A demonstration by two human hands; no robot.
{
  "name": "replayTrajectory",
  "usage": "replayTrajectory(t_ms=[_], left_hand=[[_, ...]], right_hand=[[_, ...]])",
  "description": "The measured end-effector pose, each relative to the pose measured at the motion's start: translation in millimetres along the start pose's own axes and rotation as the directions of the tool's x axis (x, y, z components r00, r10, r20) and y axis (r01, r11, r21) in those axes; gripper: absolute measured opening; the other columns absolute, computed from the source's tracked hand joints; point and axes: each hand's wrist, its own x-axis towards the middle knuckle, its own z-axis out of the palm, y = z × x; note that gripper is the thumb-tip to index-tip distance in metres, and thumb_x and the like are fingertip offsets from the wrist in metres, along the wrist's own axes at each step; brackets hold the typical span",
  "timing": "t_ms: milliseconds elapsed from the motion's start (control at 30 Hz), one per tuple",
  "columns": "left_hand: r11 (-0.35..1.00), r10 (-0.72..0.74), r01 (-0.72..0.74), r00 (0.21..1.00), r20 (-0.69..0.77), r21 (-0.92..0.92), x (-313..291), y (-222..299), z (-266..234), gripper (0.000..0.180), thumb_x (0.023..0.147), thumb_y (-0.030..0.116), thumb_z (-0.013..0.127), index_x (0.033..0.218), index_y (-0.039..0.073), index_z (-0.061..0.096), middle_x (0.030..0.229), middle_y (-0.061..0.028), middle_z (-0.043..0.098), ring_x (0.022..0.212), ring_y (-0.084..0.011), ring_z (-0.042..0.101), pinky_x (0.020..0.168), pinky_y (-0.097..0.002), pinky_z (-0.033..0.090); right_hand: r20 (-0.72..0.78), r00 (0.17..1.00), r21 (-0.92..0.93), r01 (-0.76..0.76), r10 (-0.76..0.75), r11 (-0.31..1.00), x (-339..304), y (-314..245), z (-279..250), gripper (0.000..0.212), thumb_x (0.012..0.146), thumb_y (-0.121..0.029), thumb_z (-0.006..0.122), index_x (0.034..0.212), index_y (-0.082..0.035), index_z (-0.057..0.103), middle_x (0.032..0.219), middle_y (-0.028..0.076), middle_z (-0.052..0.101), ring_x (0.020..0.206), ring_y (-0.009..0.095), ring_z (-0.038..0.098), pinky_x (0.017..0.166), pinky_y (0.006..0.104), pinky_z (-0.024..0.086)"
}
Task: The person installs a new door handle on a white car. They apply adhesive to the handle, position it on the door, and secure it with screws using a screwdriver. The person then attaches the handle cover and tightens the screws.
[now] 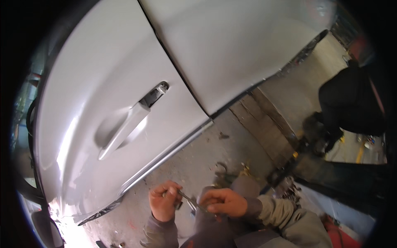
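My left hand (162, 201) is closed, with thumb and forefinger pinching one end of a thin metal rod-like tool (189, 199). The tool slants down to my right hand (227, 202), whose curled fingers close round its other end. A small dark piece shows just below my left fingertips, too small to name. Both hands are over my lap, below a silver-white car door (95, 91). Its pull handle (124, 132) is in place, and beside the handle's upper end is an uncovered recess (154, 96) with dark and metal parts inside.
An adjoining body panel (215, 45) lies past the dark door gap. Cardboard (264, 124) is on the stained concrete floor (198, 153). To the right stands a black seat-like object (351, 99); several small metal parts and a red item (339, 235) are near my right arm.
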Motion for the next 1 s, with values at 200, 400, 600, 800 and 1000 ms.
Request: replayTrajectory(t_ms=[200,400,600,800,1000], left_hand=[[0.976,0.129,-0.121,0.991,0.03,-0.18,61,-113,-10,0.01,0.097,0.005,0.068,0.098,-0.006,0.068,0.076,-0.005,0.06,0.06,-0.0096,0.05,0.053,-0.0253,0.038],[0.83,0.398,-0.375,0.917,-0.033,-0.413,110,-172,-17,0.009,0.098,0.009,0.07,0.098,0.0,0.067,0.076,-0.0058,0.059,0.057,-0.0108,0.045,0.053,-0.0262,0.038],[0.778,0.478,-0.439,0.878,-0.03,-0.45,112,-180,-20,0.014,0.1,0.016,0.068,0.097,0.002,0.066,0.075,-0.006,0.059,0.058,-0.0103,0.044,0.05,-0.026,0.036],[0.908,0.414,-0.4,0.9,0.133,-0.122,98,-148,-20,0.033,0.101,0.029,0.066,0.091,-0.003,0.064,0.074,-0.0104,0.063,0.054,-0.0107,0.042,0.049,-0.0276,0.036],[0.794,0.607,-0.57,0.762,0.226,-0.212,130,-120,-12,0.034,0.101,0.026,0.067,0.081,-0.001,0.059,0.066,-0.0065,0.05,0.053,-0.0136,0.04,0.049,-0.0297,0.033]], right_hand=[[0.014,1.0,-0.021,0.028,-0.028,0.999,38,45,-113,0.033,0.102,-0.017,0.063,0.129,0.002,0.058,0.094,0.005,0.063,0.072,0.012,0.063,0.062,0.0274,0.053],[0.162,0.955,-0.093,0.265,-0.248,0.96,65,43,-180,0.056,0.095,-0.002,0.07,0.146,0.005,0.047,0.117,0.016,0.068,0.09,0.016,0.067,0.079,0.0298,0.056],[0.373,0.738,-0.689,0.626,-0.563,0.364,67,39,-164,0.059,0.09,-0.011,0.08,0.141,0.004,0.053,0.11,0.017,0.072,0.088,0.017,0.072,0.076,0.0312,0.058],[0.542,0.533,-0.713,0.7,-0.65,-0.021,49,8,-141,0.055,0.091,-0.015,0.078,0.139,0.002,0.056,0.096,0.017,0.072,0.078,0.027,0.074,0.068,0.0322,0.057],[0.624,0.449,-0.698,0.688,-0.639,-0.198,57,-10,-136,0.056,0.091,-0.017,0.078,0.138,0.004,0.056,0.095,0.017,0.072,0.072,0.025,0.072,0.064,0.0327,0.055]])
